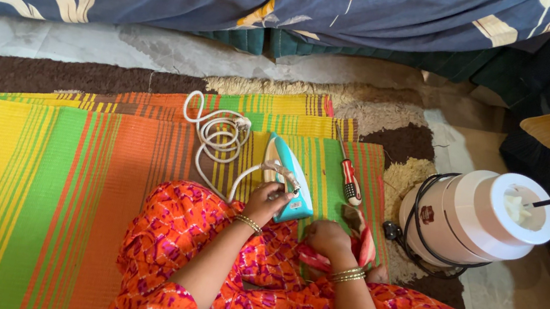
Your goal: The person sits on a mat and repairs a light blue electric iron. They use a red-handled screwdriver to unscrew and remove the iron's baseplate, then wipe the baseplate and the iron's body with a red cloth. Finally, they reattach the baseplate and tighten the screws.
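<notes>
Orange sleeves fill the bottom of the frame, and from them both forearms reach up to the middle. Her left hand (266, 202) grips the rear end of the iron (290, 176), fingers curled round the spot where the white cord (218, 133) enters. The iron lies on its side on the striped mat (22, 178), just right of centre, its cord looped in a loose coil toward the upper left of it. Her right hand (328, 238) is closed on pliers (364, 247) with red handles, held low beside the iron's heel. A screwdriver (350, 179) rests on the mat just right of the iron, untouched. At the right edge lies a white jar (478, 220) with a black cable around it. To my eye, the work goes best if she keeps the iron pinned flat, steadies the cord close to its entry, and brings the pliers in squarely rather than at a slant.
</notes>
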